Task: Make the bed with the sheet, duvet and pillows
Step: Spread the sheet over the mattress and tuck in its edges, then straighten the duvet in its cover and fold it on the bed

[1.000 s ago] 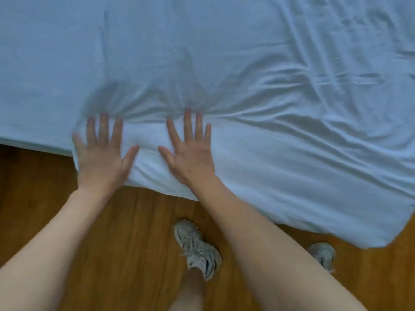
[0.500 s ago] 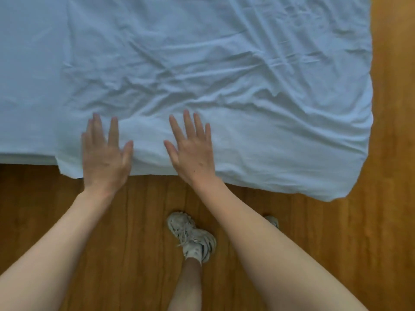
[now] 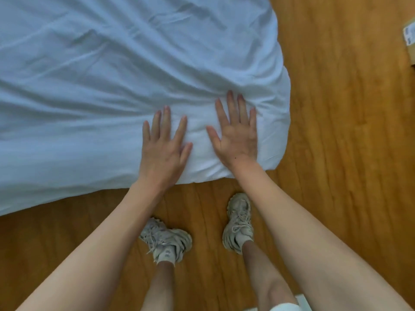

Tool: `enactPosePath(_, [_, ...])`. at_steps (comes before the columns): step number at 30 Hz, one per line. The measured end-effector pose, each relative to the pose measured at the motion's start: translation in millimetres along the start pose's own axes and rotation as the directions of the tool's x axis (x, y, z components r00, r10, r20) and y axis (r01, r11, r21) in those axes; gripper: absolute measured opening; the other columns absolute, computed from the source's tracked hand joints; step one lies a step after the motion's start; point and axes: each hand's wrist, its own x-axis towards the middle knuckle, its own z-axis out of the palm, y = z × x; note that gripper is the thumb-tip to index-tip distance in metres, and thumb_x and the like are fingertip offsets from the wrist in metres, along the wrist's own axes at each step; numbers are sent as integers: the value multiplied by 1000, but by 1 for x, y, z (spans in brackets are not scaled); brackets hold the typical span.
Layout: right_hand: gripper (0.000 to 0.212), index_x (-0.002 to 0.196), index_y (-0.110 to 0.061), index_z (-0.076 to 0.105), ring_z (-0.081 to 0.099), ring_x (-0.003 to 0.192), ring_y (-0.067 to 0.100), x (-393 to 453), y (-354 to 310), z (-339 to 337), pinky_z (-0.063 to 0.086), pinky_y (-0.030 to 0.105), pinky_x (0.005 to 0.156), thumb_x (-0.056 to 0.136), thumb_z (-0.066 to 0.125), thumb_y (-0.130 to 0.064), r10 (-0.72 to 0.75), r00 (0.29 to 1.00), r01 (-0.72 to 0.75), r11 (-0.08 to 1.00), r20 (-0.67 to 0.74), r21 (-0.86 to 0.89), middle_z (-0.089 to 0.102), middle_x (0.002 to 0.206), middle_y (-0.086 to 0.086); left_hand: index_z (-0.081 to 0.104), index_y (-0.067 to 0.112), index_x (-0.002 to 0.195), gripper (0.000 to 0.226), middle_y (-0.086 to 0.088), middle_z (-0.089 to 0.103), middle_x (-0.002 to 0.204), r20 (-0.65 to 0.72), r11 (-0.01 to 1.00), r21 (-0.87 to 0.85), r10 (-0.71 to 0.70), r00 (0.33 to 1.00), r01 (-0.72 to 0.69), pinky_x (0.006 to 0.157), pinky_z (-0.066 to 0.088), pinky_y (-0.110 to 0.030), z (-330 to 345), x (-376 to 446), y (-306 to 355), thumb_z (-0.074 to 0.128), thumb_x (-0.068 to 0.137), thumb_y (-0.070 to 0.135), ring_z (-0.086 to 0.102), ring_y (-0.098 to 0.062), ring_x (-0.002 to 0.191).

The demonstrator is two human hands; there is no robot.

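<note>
Both hands' straight fingers (image 3: 166, 122) press flat on the sheet (image 3: 89, 86) corner

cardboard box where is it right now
In the head view, the cardboard box sits at the far right edge of the frame on the wooden floor, cut off by the border, well right of the bed's white duvet.

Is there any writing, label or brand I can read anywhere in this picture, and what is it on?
White label on the cardboard box at the right edge: dark print, too small and blurred to read.
Sock above the left shoe: a small dark mark, not legible.
Nothing else bears text.
</note>
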Motion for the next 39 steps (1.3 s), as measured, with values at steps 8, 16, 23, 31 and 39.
enactPosePath(8, [70, 153, -27, 10, 9, 147, 28, 1, 98, -10, 15, 51, 117, 95, 32, -59, 335, 909, -410, 829, 248, 381, 9, 160, 8, 25, 18, 150, 61, -21, 12, 157, -53, 996, 65, 61, 997, -57, 112, 12, -58, 16, 83, 110, 28, 97, 48, 12, -38, 144])
enactPosePath(16, [78, 152, -31, 4, 18, 144, 27, -27, 124, 8, 22, 44, 113, 90, 35, -66, 414, 751, -660, 442, 515, 607, 13, 159, 5, 33, 27, 147, 65, -22, 14, 156, -17, 947, 181, 273, 962, -266, 111, 11, -61, 19, 111, 137, 31, 93, 62, 13, -42, 144])
enactPosePath(23, [108, 151, -30, 14, 38, 136, 23, -36, 106, 19, 34, 47, 110, 66, 59, -79, 447, 451, -756, -270, 773, 597, 35, 151, 0, 42, 27, 143, 69, -21, 17, 156, 35, 911, 188, 366, 930, -366, 110, 11, -64, 16, 114, 141, 41, 86, 66, 13, -43, 143])
enactPosePath(31, [83, 133, -17, 52, 70, 97, 29, -19, 109, 7, 57, 47, 81, 60, 89, -29, 304, 321, -294, -868, 897, 400, 69, 113, 10, 39, 25, 144, 78, -19, 19, 156, 145, 861, 187, 451, 881, -472, 110, 7, -67, 6, 111, 145, 50, 78, 65, 11, -43, 143])
enactPosePath(39, [79, 125, -8, 57, 70, 94, 33, -20, 107, -30, 57, 51, 80, 50, 83, -6, 403, 349, -142, -870, 846, 473, 68, 114, 15, 34, 25, 146, 76, -13, 23, 156, 205, 919, 2, 386, 900, -394, 112, 12, -64, -9, 105, 151, 40, 80, 63, 12, -37, 144])
